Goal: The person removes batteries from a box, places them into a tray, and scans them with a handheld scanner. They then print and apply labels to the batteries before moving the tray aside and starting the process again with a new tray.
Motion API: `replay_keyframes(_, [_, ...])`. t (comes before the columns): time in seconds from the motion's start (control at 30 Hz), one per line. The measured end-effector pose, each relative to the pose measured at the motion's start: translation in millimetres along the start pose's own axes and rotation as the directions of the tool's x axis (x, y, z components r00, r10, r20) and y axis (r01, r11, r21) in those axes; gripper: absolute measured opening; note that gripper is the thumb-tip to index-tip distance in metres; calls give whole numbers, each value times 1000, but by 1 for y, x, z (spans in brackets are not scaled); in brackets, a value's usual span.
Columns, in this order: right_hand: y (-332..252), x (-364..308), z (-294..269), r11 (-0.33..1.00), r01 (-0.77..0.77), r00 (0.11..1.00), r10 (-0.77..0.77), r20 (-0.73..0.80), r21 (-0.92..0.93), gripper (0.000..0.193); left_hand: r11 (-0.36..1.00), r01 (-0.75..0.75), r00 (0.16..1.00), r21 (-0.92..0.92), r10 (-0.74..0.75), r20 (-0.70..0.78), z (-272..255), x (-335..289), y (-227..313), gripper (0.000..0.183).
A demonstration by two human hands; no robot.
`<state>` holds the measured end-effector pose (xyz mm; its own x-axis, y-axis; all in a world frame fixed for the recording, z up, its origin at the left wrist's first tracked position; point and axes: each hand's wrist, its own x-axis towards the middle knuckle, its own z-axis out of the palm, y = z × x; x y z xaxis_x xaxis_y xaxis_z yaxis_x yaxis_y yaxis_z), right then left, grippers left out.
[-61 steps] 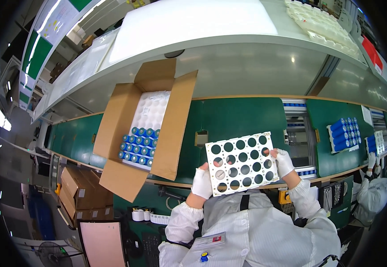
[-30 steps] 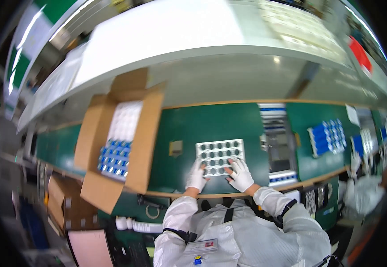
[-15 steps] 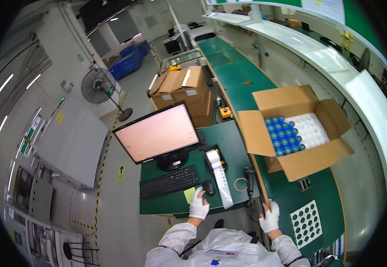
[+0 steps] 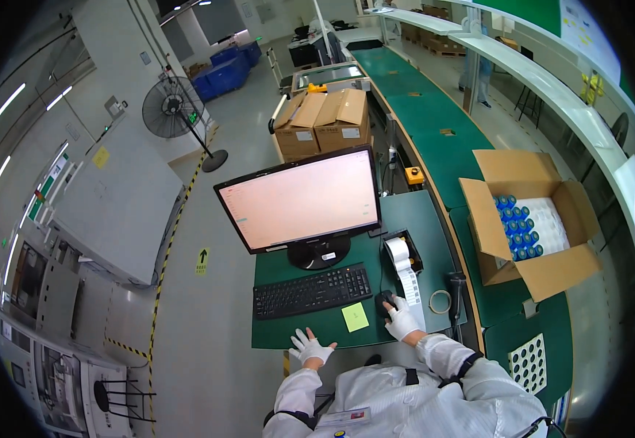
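My right hand [image 4: 403, 319], in a white glove with bare fingertips, rests on a black computer mouse [image 4: 385, 304], its fingers curved over it. A strip of white labels [image 4: 412, 292] runs from a roll down beside that hand. My left hand [image 4: 312, 350], gloved the same way, hovers at the desk's front edge with its fingers spread and nothing in it. Between the hands lies a yellow-green sticky note [image 4: 355, 317]. Behind it are a black keyboard [image 4: 310, 292] and a lit monitor [image 4: 303, 197].
Right of the mouse are a tape ring [image 4: 440, 301] and a black handheld scanner [image 4: 456, 296]. An open carton [image 4: 544, 281] of blue cylinders stands on the green bench, with a white holed tray [image 4: 529, 365] nearer me. Closed cartons [image 4: 322, 120] sit behind the monitor.
My right hand has moved left from the bench edge onto the mouse. My left hand has moved away from the mouse and sticky note to the front edge. The view has shifted.
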<state>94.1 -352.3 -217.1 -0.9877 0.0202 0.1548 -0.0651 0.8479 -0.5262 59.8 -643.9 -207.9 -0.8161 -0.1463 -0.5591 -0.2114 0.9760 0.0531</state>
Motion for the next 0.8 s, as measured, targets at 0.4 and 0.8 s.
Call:
replay_keyframes(0.4, [13,3,57,1000,-23,983,26,-179,17,63,998,-43,990,41,37,134,-28,0,8,134])
replay_keyframes(0.8, [14,0,64,1000,1,965,1,-263,8,71,998,-33,980,44,23,197,-27,11,12,137])
